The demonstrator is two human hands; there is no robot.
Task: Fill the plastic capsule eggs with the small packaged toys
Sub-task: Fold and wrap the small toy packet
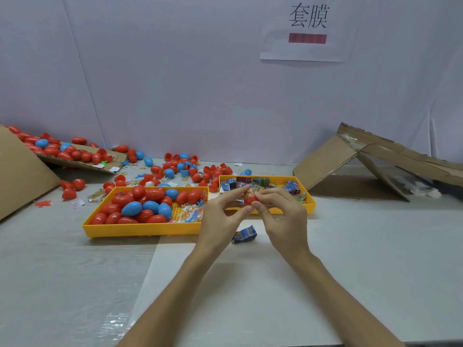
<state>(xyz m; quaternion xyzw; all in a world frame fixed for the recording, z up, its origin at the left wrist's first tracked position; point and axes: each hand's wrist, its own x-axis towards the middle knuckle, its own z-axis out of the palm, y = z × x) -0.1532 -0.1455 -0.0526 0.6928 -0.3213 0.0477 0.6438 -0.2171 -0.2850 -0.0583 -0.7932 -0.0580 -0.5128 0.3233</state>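
Pale bench (350,246) runs out under my arms to a white wall. Over it my right hand (280,211) curls its fingers round a red capsule egg (250,200), and my left hand (220,214) pinches it too. A packaged toy (250,192) pokes from its top, so I judge it isn't closed yet. Whole eggs (140,204) heap in the left tray (140,230); I can't tell whether they're filled. Toys remain in the right tray (310,202), one packet (244,235) lies loose, and open halves (188,169) sit behind, so plenty is left.
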